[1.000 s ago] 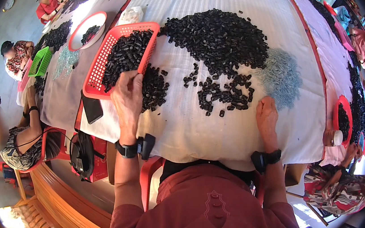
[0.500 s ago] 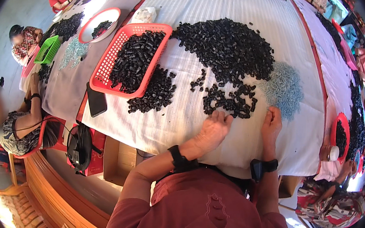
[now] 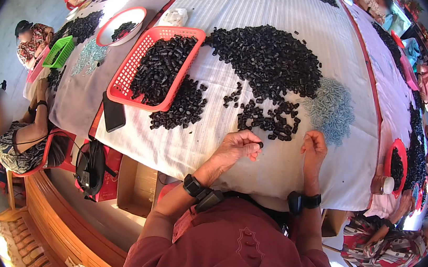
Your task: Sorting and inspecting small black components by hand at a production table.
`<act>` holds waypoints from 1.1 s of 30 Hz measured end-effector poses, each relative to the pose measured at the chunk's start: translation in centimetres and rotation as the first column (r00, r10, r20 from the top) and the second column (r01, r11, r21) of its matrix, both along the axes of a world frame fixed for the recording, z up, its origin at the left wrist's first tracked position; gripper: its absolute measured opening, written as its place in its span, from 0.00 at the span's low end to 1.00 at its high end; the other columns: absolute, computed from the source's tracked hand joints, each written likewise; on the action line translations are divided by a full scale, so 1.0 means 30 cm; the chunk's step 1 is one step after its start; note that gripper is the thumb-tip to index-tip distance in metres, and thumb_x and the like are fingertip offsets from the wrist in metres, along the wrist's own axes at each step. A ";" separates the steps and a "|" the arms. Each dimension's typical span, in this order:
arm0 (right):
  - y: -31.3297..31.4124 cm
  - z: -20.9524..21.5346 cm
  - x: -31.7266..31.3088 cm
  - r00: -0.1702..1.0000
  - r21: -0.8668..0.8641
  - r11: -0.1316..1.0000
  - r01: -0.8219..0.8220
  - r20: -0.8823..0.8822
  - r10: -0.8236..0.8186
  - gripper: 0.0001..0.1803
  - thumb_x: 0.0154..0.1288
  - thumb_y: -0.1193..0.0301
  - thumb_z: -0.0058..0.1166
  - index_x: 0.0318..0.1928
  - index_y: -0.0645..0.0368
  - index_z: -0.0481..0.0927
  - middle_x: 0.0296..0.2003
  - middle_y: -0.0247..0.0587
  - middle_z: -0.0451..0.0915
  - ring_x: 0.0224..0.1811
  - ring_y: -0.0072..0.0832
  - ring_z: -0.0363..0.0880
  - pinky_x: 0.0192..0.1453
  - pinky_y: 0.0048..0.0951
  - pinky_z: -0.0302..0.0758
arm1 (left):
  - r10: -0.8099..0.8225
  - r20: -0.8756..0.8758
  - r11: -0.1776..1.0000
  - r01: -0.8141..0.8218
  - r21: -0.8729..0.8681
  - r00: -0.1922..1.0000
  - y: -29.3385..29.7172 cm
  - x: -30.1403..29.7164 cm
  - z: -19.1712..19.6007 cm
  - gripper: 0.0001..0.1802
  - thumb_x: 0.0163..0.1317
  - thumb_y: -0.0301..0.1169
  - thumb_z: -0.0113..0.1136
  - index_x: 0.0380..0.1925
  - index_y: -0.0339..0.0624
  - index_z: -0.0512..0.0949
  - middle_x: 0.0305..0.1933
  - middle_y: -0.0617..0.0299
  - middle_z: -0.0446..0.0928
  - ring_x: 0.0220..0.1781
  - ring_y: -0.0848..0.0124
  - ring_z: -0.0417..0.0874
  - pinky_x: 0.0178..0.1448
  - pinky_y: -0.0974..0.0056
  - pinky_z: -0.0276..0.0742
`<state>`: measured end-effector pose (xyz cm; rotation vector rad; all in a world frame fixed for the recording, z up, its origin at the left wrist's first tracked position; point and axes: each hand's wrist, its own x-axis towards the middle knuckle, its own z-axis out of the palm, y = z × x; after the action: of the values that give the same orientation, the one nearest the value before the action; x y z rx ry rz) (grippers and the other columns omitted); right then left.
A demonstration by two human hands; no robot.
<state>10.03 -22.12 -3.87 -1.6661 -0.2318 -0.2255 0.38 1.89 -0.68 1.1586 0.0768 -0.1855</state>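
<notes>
My left hand point(image 3: 239, 149) is closed, pinching a small black piece point(image 3: 261, 145) between thumb and fingertips just above the white cloth. My right hand point(image 3: 315, 148) is closed too, its fingertips together; whatever they hold, if anything, is too small to make out. Beyond my hands lies a small scatter of short black pieces point(image 3: 270, 119). A large heap of the same black pieces point(image 3: 274, 58) spreads farther off. Beside it, above my right hand, sits a pile of tiny pale-blue pieces point(image 3: 330, 107).
A red plastic basket point(image 3: 114, 89) full of black pieces stands to the left, with more pieces spilled beside it. A black phone point(image 3: 114, 112) lies near the edge of the cloth-covered table point(image 3: 173, 148). People sit at both sides, with a white basin point(image 3: 131, 33) and green basket point(image 3: 59, 52) at left.
My left hand has drawn back from the black scatter toward me, and a black piece now shows in its fingertips. My right hand has moved slightly left and nearer, away from the blue pile.
</notes>
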 end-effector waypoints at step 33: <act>0.264 0.176 -0.221 0.816 0.031 0.855 -0.518 -0.283 0.504 0.05 0.59 0.83 0.51 0.35 0.61 0.74 0.26 0.27 0.71 0.24 0.11 0.67 0.27 0.15 0.68 | 0.085 0.072 0.960 -0.101 0.259 0.994 -0.006 -0.113 -0.044 0.06 0.56 0.18 0.60 0.33 0.37 0.76 0.33 0.70 0.73 0.35 0.85 0.72 0.39 0.77 0.69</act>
<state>3.41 -14.21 1.42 -1.5975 -0.4624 0.4298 -3.01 1.70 -2.00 1.4215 0.1054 -0.0571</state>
